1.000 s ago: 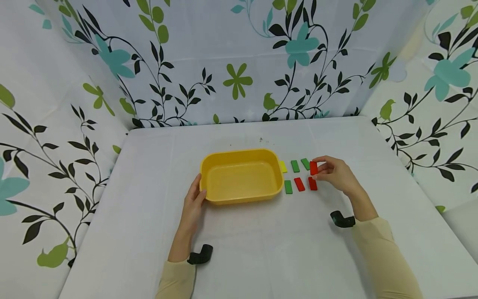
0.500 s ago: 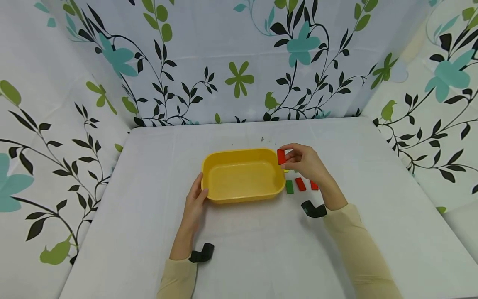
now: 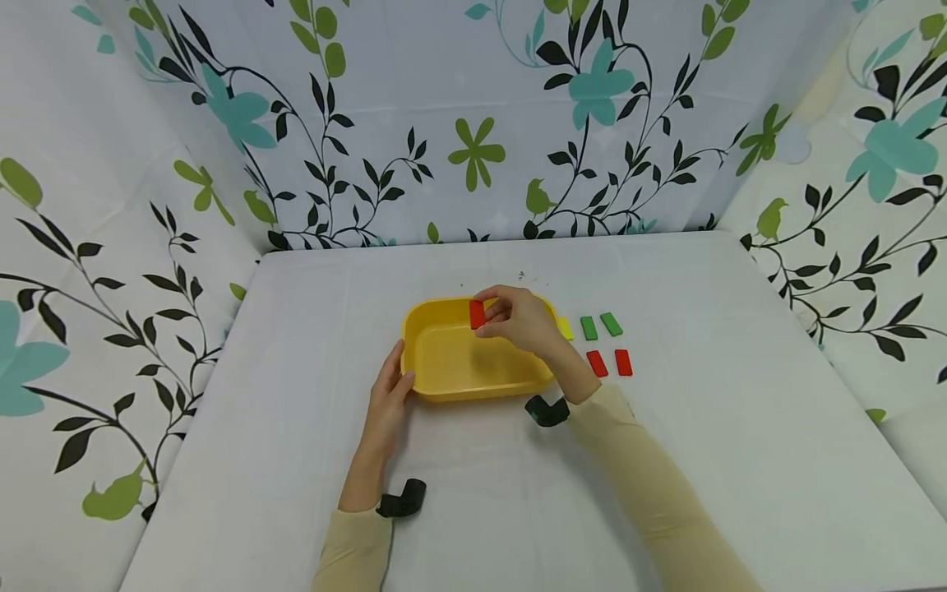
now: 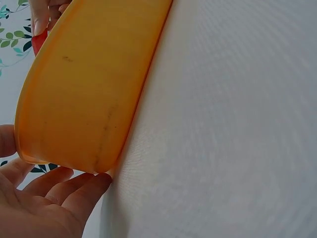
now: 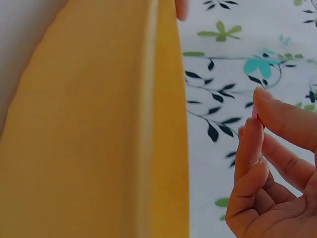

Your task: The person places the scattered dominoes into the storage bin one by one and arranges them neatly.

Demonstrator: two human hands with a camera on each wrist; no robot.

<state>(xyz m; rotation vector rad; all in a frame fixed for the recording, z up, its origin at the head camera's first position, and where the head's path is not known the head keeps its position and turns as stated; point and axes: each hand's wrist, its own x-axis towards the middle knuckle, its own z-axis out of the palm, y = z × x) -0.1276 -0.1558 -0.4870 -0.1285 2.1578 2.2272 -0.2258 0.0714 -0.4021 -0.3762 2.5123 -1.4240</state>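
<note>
My right hand [image 3: 521,319] pinches a small red rectangular tile [image 3: 477,315] between thumb and fingertips, over the inside of the shallow yellow tray [image 3: 444,370]. In the right wrist view only a thin edge of the tile [image 5: 255,115] shows between the thumb and fingers. At the tray's left end, my left hand [image 3: 388,396] grips it, thumb at the rim. In the left wrist view the fingers [image 4: 89,196] lie against the tray's outer wall [image 4: 84,94]. A bit of the red tile [image 4: 39,41] shows past the far rim. The right hand hides part of the tray's inside.
Right of the tray lie two green tiles [image 3: 588,328], two red tiles [image 3: 624,363] and a yellow tile [image 3: 565,328] close to the rim. All rest on the white-covered table [image 3: 488,493]. A patterned curtain [image 3: 414,99] rises behind and at both sides.
My right hand has carried the red tile leftward from the group of tiles to over the tray. My left hand has kept its grip on the tray.
</note>
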